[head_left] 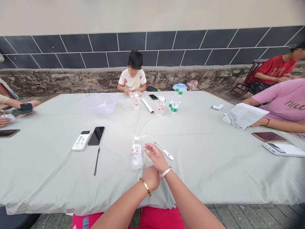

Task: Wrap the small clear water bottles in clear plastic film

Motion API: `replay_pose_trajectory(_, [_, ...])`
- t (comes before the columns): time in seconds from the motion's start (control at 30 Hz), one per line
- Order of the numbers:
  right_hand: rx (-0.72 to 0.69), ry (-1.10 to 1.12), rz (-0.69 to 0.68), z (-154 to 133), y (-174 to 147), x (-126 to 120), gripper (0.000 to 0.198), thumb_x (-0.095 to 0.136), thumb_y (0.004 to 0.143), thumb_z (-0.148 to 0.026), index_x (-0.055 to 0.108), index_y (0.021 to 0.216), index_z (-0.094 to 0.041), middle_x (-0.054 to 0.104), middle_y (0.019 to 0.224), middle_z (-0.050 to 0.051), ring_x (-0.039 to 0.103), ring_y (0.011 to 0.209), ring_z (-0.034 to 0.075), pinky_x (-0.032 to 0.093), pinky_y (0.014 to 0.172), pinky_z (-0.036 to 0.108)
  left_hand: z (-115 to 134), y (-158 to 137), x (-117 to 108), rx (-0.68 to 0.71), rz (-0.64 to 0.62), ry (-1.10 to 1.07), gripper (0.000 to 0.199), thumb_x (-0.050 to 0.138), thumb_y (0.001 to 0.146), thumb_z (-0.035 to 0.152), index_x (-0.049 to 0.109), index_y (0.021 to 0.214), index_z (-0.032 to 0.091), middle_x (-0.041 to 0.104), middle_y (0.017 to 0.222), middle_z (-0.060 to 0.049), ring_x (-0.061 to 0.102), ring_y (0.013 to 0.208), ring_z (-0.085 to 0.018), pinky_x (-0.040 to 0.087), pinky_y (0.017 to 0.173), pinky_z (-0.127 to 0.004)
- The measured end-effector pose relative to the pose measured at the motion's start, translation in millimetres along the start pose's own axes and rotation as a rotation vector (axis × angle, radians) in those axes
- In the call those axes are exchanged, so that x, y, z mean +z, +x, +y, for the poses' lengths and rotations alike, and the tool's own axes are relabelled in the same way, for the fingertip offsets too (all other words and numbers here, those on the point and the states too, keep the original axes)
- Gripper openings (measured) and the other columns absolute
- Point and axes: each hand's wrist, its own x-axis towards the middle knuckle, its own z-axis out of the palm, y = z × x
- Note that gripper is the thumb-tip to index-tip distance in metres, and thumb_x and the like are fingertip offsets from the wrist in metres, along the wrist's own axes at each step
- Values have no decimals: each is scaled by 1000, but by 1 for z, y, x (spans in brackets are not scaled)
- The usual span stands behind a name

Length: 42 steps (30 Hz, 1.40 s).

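A clear plastic bottle [136, 156] with a red and white label lies in front of me, loosely wrapped in crinkled clear film. Just right of it is my right hand [157, 157], its fingers stretched out and apart, close to the film's edge; I see nothing held in it. My left hand [152, 177] is bent at the wrist and crosses against the heel of my right hand. Its fingers are hidden. A white utility knife [164, 151] rests on the tablecloth to the right of my right hand.
Left are a white power bank [81, 141] and a black phone [96, 135] with a strap. Farther off stand a translucent basin [102, 106], small bottles [136, 103], green-capped bottles [175, 103] and a roll [147, 106]. People sit around the table; one holds a paper sheet [247, 114].
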Motion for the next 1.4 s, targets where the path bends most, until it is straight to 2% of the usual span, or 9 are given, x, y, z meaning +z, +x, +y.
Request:
replay_pose_trajectory(0.1, [12, 43, -161, 11, 16, 16, 41, 45, 83, -51, 56, 111, -23, 62, 108, 5, 57, 101, 18, 46, 88, 34, -3, -23, -5, 103, -167, 165, 23, 54, 60, 8, 66, 77, 19, 68, 84, -11, 60, 85, -29, 43, 82, -40])
replay_pose_trajectory(0.2, [-25, -63, -49, 37, 22, 18, 45, 38, 86, -52, 53, 116, -22, 58, 118, 8, 53, 110, 20, 40, 97, 38, -2, -36, -31, 205, -236, 356, 24, 50, 71, 14, 67, 86, 22, 68, 86, -7, 61, 86, -24, 45, 83, -38])
replay_pose_trajectory(0.37, [-235, -366, -37, 70, 11, 10, 44, 40, 87, -44, 50, 124, -23, 52, 127, 8, 43, 122, 22, 32, 105, 43, 0, -10, -75, 61, 160, 539, 38, 41, 85, 26, 54, 119, 20, 52, 129, -13, 41, 124, -27, 25, 104, -49])
replay_pose_trajectory(0.43, [-265, -445, -45, 74, 8, 8, 43, 38, 88, -43, 50, 125, -23, 52, 127, 8, 43, 122, 22, 32, 105, 43, -8, 2, -80, -17, 178, 586, 44, 44, 84, 34, 50, 126, 22, 37, 142, -12, 25, 133, -31, 13, 106, -57])
replay_pose_trajectory(0.53, [-231, -494, -9, 76, 8, 7, 44, 35, 89, -43, 50, 125, -22, 51, 129, 9, 42, 123, 22, 32, 105, 43, -33, 2, -87, -71, 189, 590, 47, 46, 84, 42, 46, 129, 29, 31, 146, -7, 23, 134, -33, 10, 105, -60])
replay_pose_trajectory(0.8, [-87, -296, 81, 74, 18, 4, 41, 39, 86, -48, 56, 114, -24, 56, 123, 6, 48, 117, 21, 34, 104, 44, -87, -28, -154, -384, 443, 210, 41, 39, 84, 36, 53, 118, 17, 54, 126, -12, 50, 116, -23, 36, 96, -34])
replay_pose_trajectory(1.03, [303, 215, 219, 63, 38, -16, 29, 47, 81, -44, 58, 96, -22, 63, 106, 9, 59, 104, 20, 47, 92, 37, -76, -16, -147, -385, 465, 281, 78, 58, 68, 54, 35, 133, 18, 48, 130, -17, 45, 121, -29, 37, 92, -35])
replay_pose_trajectory(1.17, [407, 308, 210, 55, 48, -32, 19, 50, 79, -37, 56, 86, -21, 65, 90, 10, 64, 92, 20, 53, 80, 35, -87, -17, -160, -505, 449, 197, 71, 53, 72, 52, 38, 131, 14, 59, 111, -17, 54, 109, -29, 41, 84, -37])
replay_pose_trajectory(1.4, [351, 103, 172, 48, 54, -30, 15, 49, 76, -31, 57, 83, -21, 60, 65, 3, 62, 67, 17, 51, 67, 34, -87, -19, -162, -515, 413, -680, 40, 50, 78, 43, 52, 106, 14, 63, 80, -6, 61, 64, -17, 48, 58, -30])
